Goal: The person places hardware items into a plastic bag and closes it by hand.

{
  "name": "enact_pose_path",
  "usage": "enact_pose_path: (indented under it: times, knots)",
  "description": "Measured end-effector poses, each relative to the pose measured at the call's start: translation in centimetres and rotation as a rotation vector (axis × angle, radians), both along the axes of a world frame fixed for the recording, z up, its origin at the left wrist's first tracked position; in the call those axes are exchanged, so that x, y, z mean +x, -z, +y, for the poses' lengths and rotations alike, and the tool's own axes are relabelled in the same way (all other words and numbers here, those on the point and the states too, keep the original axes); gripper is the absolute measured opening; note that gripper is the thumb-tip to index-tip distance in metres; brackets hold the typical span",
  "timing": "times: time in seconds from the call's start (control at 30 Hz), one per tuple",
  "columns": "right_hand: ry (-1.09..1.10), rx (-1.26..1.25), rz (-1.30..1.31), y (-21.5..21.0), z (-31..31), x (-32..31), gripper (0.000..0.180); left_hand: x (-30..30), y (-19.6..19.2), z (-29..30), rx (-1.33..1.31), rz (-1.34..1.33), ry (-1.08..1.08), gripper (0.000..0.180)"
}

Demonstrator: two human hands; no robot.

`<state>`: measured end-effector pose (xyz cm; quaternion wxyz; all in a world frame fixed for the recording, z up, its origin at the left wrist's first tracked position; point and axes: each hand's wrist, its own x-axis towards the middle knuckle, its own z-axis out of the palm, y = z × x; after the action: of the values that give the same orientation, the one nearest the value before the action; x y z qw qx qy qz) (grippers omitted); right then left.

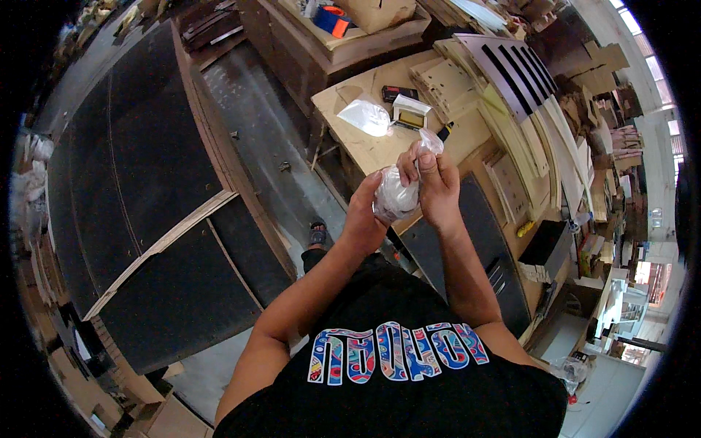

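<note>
A clear plastic bag (pixel 396 198) with pale contents is held up in front of me, over the near edge of the wooden workbench (pixel 350 150). My left hand (pixel 367 208) is wrapped round the bag's full lower part. My right hand (pixel 436 182) pinches its gathered neck, and the loose top of the bag sticks up above the fingers. What the bag contains is too blurred to name. Just beyond my hands on the bench lie a white sheet-like piece (pixel 364 117), a small open white box (pixel 412 112) with something yellow and dark in it, and a dark box (pixel 399 93).
Stacked pale boards (pixel 522 139) lie along the bench's right side, under a panel with black slots (pixel 511 69). A dark panel (pixel 467 241) rests by my right forearm. Large dark boards (pixel 146 175) fill the left. A crate with a blue-orange tape roll (pixel 332 20) stands at the back.
</note>
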<state>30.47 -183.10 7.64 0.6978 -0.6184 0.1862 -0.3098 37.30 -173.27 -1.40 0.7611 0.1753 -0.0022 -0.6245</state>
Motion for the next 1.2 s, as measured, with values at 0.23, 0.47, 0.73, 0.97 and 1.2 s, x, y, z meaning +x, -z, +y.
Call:
enact_pose_path:
  times: [0.23, 0.47, 0.73, 0.97, 1.2]
  knots:
    - [0.124, -0.111, -0.013, 1.1, -0.2, -1.3, 0.035, 0.0, -2.5, 0.0, 0.023, 0.039, -0.016, 0.044]
    - [0.446, -0.101, 0.289, 0.6, 2.6, -2.2, 0.028, -0.4, -3.7, 0.0, 0.053, -0.072, -0.013, 0.043]
    - [0.319, -0.320, 0.048, -2.7, -0.1, -2.4, 0.036, -1.2, -4.4, -1.8, 0.019, -0.038, -0.023, 0.045]
    - [0.373, -0.458, 0.051, -3.7, -1.7, -3.6, 0.049, -2.5, -6.6, -3.5, -0.098, -0.234, -0.042, 0.047]
    - [0.473, -0.431, -0.015, -7.1, -2.8, -3.8, 0.054, -2.5, -8.9, -4.7, -0.236, -0.452, -0.050, 0.046]
